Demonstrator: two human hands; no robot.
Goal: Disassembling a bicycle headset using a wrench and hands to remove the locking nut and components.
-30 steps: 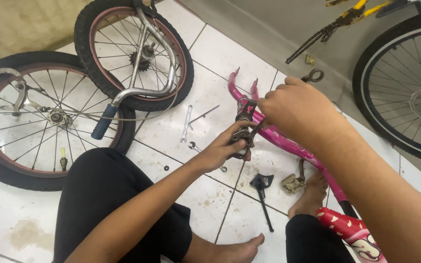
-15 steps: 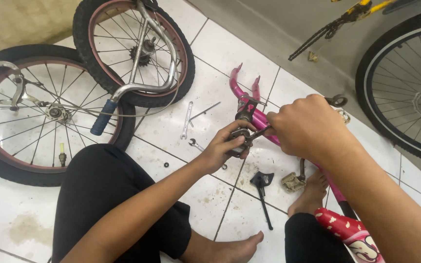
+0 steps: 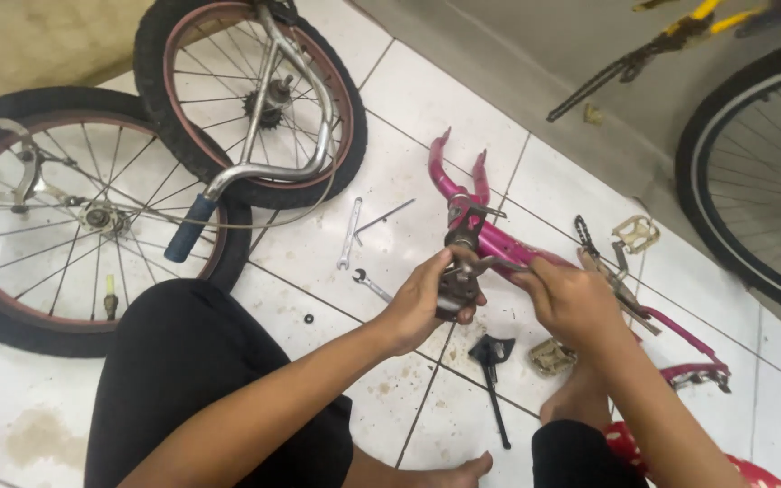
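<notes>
A pink bicycle frame (image 3: 499,242) lies on the white tiled floor in front of me. My left hand (image 3: 427,303) grips a dark metal part (image 3: 456,287) at the frame's lower end. My right hand (image 3: 569,303) holds a thin metal tool (image 3: 490,265) against that same part. Both arms reach in from the bottom of the head view. A crank arm with a chain and a pedal (image 3: 635,233) rests just to the right of my right hand.
Two detached wheels (image 3: 74,217) and a chrome handlebar (image 3: 255,154) lie at the left. Wrenches (image 3: 351,233) and a small nut (image 3: 308,318) sit on the tiles. A black kickstand (image 3: 492,361) and a second pedal (image 3: 552,355) lie near my foot. Another bicycle wheel (image 3: 752,163) stands at the right.
My right hand has moved down and toward me from over the frame's fork end. It now works at the part that my left hand grips. The pedal and chain are now uncovered.
</notes>
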